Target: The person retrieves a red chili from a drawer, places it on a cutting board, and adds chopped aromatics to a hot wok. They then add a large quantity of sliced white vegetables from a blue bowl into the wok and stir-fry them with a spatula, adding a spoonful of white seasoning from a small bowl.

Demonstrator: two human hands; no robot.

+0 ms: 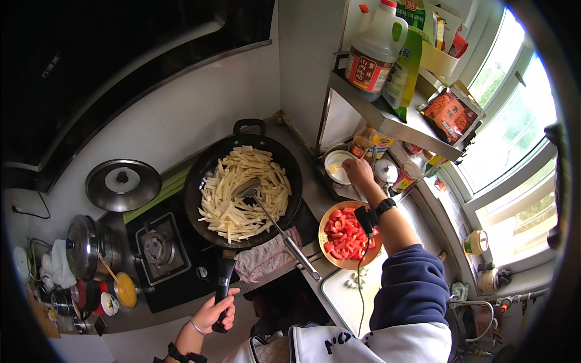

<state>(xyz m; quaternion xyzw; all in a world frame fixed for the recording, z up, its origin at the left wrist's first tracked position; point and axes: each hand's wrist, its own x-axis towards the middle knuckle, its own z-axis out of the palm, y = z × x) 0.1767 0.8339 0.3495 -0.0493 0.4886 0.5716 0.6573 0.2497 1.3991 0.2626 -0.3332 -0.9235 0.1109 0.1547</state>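
Observation:
My left hand (219, 308) grips the black handle (224, 283) of a wok (193, 213). Pale potato strips (245, 195) fill the wok. A metal spatula (281, 231) rests among them, its handle leaning out over the near rim. My right hand (360, 172) is at the rim of a white tub (333, 159) that holds white contents. A small yellowish spoon (335, 169) shows at my fingertips, its handle mostly hidden by the fingers. Below my right forearm sits a bowl (323, 227) of cut tomatoes (345, 233), partly covered by a wrist-worn device and its cable.
A lidded metal jar (386, 171) and sauce bottles stand right of the tub, under a metal shelf (386, 113) with a vinegar jug (372, 50). A cutting board (340, 295) bears chopped pieces. Left are a bare burner (158, 248), a lid (122, 186) and a pot (84, 247).

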